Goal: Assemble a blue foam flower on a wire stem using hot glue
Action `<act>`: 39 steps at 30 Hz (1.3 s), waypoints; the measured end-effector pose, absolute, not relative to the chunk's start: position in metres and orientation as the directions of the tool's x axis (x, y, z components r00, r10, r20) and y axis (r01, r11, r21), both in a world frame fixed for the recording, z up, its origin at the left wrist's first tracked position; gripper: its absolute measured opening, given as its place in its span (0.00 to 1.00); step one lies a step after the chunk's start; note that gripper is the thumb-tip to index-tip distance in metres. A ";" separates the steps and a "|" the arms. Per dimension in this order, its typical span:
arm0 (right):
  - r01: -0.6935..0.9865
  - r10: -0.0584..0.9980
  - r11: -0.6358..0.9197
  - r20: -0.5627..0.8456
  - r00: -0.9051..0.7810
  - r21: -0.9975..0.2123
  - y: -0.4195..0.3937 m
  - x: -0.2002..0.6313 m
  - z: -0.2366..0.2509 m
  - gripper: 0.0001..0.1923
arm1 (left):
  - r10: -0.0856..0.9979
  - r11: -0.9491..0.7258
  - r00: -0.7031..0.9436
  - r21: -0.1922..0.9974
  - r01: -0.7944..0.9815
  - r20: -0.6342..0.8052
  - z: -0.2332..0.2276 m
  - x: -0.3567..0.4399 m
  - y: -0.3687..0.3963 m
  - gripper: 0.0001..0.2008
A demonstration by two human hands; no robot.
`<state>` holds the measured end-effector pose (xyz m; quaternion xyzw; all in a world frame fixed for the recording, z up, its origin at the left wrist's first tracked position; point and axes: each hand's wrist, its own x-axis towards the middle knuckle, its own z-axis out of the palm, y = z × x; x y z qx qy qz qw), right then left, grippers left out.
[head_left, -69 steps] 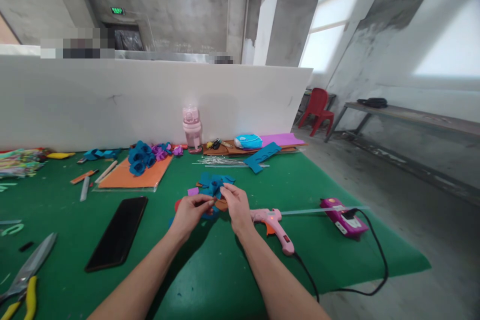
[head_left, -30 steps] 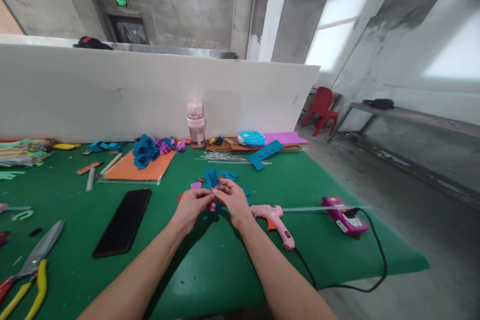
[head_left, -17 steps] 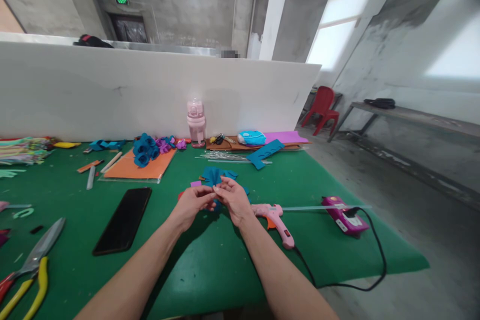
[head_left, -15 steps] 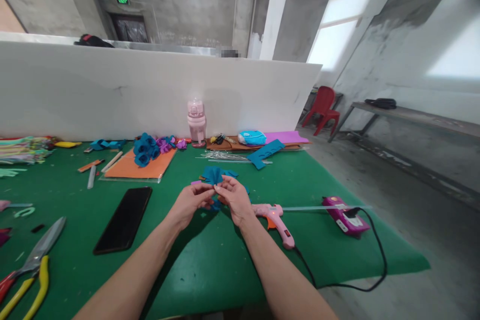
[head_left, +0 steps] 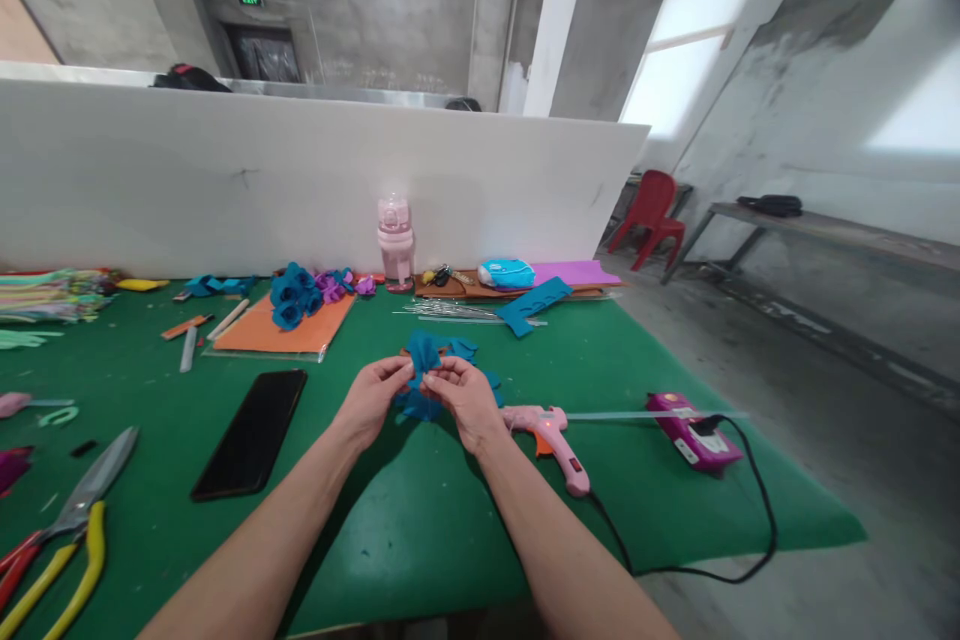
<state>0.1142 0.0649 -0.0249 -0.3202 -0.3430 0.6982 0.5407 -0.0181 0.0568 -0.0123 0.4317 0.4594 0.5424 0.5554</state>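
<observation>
Grip: both hands pinch one blue felt piece point(head_left: 422, 360) between them, the left hand point(head_left: 371, 400) from the left and the right hand point(head_left: 465, 398) from the right, fingertips closed tight on the felt.
Felt piece: held just above the green mat point(head_left: 420, 520), in the middle of the table and a little out from the body; its top sticks up between the two thumbs.
Under the hands: more blue felt scraps point(head_left: 420, 407) lie on the mat, some touching the held piece from below as far as I can tell.
Glue gun point(head_left: 551, 435): pink, lying on the mat just right of the right hand, its cord running off toward the table edge; nobody holds it.
Done, to judge by the table: a cluster of finished blue roses point(head_left: 292, 292) with purple ones beside them sits on the orange sheet point(head_left: 281, 332) at the back left.
Left to do, as I read it: the piece in hand looks like loose folded felt, not a closed rose, so this flower seems only partly shaped.
Nearby: a black phone point(head_left: 251, 432) lies flat to the left of the left arm; scissors point(head_left: 64, 540) with yellow handles lie at the near left corner; a pink bottle point(head_left: 395, 242) stands against the white partition point(head_left: 225, 180).
</observation>
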 end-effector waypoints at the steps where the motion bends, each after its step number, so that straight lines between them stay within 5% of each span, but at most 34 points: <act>1: -0.535 0.975 -0.176 -0.072 -0.210 -0.826 0.065 0.114 -0.025 0.18 | 0.999 0.041 -0.005 0.976 -0.213 -0.043 -0.012 -0.018 0.057 0.11; 39: -0.531 0.950 -0.229 -0.069 -0.304 -0.816 0.059 0.114 -0.020 0.18 | 0.997 0.078 0.005 0.931 -0.356 -0.082 -0.014 -0.014 0.057 0.10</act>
